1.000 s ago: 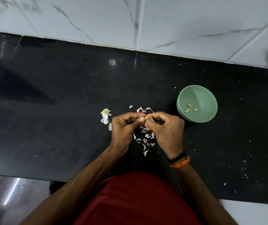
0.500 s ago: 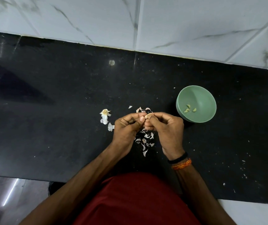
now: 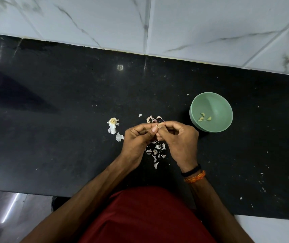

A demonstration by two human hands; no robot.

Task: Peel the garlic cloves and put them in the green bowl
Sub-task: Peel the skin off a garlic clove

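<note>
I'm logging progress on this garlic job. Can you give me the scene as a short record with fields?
surface: black countertop against a white tiled wall
left hand: left hand pinches the garlic clove
right hand: right hand pinches the same clove from the other side
bowl: green bowl, to the right of the hands, upright
bowl contents: three peeled cloves
waste: loose skins on the counter under and beyond the hands; a papery garlic remnant left of them
stage: peeling under way
</note>
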